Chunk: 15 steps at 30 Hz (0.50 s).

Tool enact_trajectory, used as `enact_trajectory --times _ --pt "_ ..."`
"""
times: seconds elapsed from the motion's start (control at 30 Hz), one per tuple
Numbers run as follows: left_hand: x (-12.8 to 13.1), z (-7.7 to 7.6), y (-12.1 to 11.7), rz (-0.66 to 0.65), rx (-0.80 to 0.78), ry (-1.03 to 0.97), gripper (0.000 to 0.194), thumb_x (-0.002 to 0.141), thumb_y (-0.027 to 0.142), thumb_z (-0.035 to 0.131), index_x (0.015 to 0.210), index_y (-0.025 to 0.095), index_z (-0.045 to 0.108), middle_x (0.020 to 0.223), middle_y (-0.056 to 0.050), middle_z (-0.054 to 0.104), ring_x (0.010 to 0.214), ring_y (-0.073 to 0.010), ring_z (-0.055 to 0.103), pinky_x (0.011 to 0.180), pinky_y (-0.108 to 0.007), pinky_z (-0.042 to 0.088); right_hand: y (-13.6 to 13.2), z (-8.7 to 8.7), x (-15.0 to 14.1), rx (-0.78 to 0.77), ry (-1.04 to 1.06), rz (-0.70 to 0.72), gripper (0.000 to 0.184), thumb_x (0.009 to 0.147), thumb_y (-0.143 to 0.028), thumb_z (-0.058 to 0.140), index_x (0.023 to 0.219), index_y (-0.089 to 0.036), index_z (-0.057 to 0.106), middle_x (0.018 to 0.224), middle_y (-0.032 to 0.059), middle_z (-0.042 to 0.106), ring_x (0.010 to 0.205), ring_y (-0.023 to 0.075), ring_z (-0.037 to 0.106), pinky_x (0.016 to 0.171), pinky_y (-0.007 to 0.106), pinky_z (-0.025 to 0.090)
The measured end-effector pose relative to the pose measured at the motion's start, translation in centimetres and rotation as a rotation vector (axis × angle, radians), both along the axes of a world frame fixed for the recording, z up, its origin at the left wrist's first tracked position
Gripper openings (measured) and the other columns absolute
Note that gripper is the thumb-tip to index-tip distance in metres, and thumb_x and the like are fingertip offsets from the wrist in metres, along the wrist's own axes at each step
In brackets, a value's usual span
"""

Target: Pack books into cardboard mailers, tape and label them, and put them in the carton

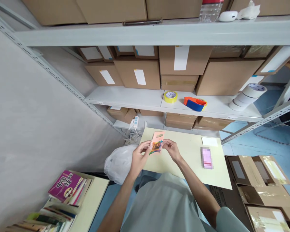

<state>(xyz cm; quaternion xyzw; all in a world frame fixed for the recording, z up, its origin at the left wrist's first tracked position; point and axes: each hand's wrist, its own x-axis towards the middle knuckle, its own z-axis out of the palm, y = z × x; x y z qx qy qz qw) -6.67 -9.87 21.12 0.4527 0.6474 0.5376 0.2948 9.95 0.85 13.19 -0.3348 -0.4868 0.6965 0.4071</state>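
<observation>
Left hand (140, 155) pinches left edge of flat salmon-pink paper piece with multicoloured printed patch (157, 139); right hand (172, 149) grips its right edge between thumb and fingers. Piece above pale-yellow rectangular tabletop (187, 145), toward its left end. White rectangular card (209, 141) and pixelated pink rectangular item (207, 158) lie on tabletop's right side. Whitish plastic bag (118, 165) bulges beside tabletop's left edge.
</observation>
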Motion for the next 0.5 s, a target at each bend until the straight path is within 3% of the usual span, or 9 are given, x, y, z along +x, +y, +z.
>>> enact_trajectory --times 0.13,0.27,0.4,0.5 --pt "-1.9 -2.1 1.2 0.087 -0.016 -0.173 0.06 0.089 0.07 0.075 0.116 0.017 0.078 0.117 -0.017 0.082 0.116 -0.0293 0.078 0.101 -0.042 0.063 -0.3 0.4 -0.5 0.051 -0.049 -0.046 0.05 0.071 -0.066 0.092 0.088 -0.022 0.075 0.079 0.0018 0.076 0.069 0.017 0.066 0.071 0.032 0.059" --pt "-2.8 -3.1 1.9 0.165 -0.064 -0.217 0.06 0.083 0.07 0.078 0.111 0.017 0.079 0.119 -0.017 0.082 0.113 -0.0293 0.078 0.101 -0.042 0.062 -2.0 2.3 -1.5 0.147 -0.074 -0.071 0.043 0.081 -0.063 0.086 0.09 -0.023 0.075 0.083 0.003 0.075 0.073 0.019 0.07 0.075 0.034 0.061" --pt "-2.8 -3.5 2.1 0.165 -0.062 -0.308 0.048 0.086 0.059 0.077 0.111 0.018 0.079 0.12 -0.014 0.082 0.114 -0.0283 0.077 0.103 -0.041 0.059 -4.1 4.7 -2.4 0.408 -0.118 -0.079 0.024 0.095 -0.049 0.079 0.096 -0.025 0.079 0.095 0.0058 0.075 0.079 0.0191 0.074 0.08 0.034 0.063" --pt "-2.5 -3.8 1.9 0.151 -0.064 -0.405 0.039 0.084 0.054 0.076 0.099 0.017 0.079 0.102 -0.01 0.083 0.1 -0.0288 0.078 0.093 -0.041 0.061 -5.5 5.4 -3.2 0.613 -0.144 -0.072 0.013 0.101 -0.039 0.075 0.1 -0.026 0.078 0.095 0.0048 0.075 0.079 0.0183 0.074 0.078 0.032 0.064"
